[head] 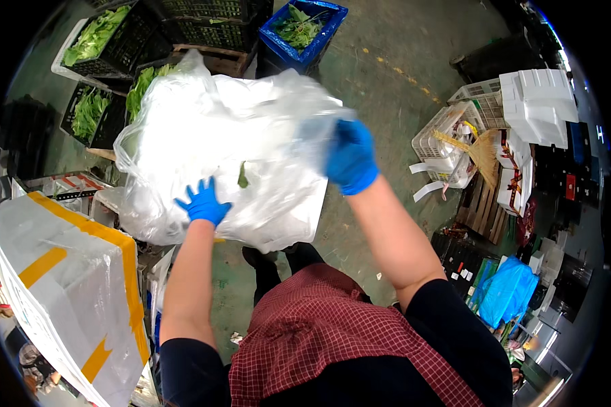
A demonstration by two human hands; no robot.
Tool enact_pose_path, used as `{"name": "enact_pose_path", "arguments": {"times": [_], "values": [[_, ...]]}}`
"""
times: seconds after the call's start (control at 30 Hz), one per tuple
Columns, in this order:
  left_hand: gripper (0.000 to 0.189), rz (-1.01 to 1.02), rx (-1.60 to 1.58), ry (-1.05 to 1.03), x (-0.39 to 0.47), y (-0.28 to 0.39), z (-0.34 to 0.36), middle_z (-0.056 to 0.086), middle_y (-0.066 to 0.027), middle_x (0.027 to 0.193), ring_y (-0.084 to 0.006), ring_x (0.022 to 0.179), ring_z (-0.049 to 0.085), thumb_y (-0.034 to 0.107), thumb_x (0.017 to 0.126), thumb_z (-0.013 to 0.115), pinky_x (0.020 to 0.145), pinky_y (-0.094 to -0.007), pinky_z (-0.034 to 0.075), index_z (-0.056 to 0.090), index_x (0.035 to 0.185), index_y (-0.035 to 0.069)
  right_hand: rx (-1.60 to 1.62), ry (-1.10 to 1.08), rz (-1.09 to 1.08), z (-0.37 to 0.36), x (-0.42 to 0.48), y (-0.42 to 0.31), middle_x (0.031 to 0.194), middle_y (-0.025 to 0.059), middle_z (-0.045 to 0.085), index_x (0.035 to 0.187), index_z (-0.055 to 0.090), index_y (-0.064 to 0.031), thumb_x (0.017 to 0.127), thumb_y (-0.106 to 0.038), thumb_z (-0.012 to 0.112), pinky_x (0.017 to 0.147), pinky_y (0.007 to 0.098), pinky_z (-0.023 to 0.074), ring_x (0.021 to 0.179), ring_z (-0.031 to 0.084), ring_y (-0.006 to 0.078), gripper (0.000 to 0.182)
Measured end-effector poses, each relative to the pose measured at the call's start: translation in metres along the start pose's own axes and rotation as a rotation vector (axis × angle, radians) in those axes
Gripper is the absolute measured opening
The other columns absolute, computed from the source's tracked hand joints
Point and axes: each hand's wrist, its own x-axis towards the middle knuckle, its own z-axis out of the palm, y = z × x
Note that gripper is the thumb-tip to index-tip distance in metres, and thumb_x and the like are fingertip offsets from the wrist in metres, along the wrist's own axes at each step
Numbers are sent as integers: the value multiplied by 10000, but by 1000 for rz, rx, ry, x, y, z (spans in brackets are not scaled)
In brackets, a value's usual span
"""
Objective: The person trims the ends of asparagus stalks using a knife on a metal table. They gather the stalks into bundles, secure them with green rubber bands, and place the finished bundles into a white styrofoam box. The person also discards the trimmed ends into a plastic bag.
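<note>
My left hand (203, 203), in a blue glove, lies spread on clear plastic film (147, 219) over a white table surface (310, 208). With its blue-gloved fingers curled, my right hand (354, 155) grips the film at the right side; motion blurs the film there. A single green leaf (242, 175) rests between my hands, and whether it lies on or under the film cannot be told. The film is crumpled and hangs past the left and front edges of the table.
Black crates of leafy greens (89, 112) stand at the far left, near a blue-lined bin (303, 30) of leaves. A taped foam box (76, 285) is close on my left. To the right are white plastic baskets (440, 132), a straw broom (481, 150) and foam boxes (537, 104).
</note>
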Motion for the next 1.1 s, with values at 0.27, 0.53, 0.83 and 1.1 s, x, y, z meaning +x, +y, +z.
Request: {"name": "enact_pose_path", "arguments": {"times": [0.27,0.53,0.83,1.1], "values": [[796,98,-41,280,-33,-44,-14,460,-196,1418,-423,1325,395,397,737,760,1089,-518,349,451,1411,107,-1488,1189,-399,-66,-95,-132,1155,86,636,1236,594,-56,870,-120,669,916,346,487,990,607,184,379],[582,709,-380,315,-30,87,15,581,-178,1289,-364,1172,548,312,826,710,990,-442,450,538,1340,97,-1950,-222,566,-16,50,47,1297,156,609,1380,538,-91,911,-254,648,1021,371,456,1193,588,287,508],[472,751,-289,-28,-81,88,75,607,-131,1226,-327,1126,580,259,827,664,942,-435,491,584,1274,132,-2032,557,8,-116,73,-30,1079,137,706,1076,712,-49,877,-229,649,904,350,504,974,669,249,276],[256,369,-321,437,-27,88,66,647,-89,1066,-330,1002,605,207,804,678,842,-432,529,696,1053,154,-2779,375,647,-159,38,5,1043,147,663,1013,733,-146,835,-131,635,862,431,517,981,649,349,204]]}}
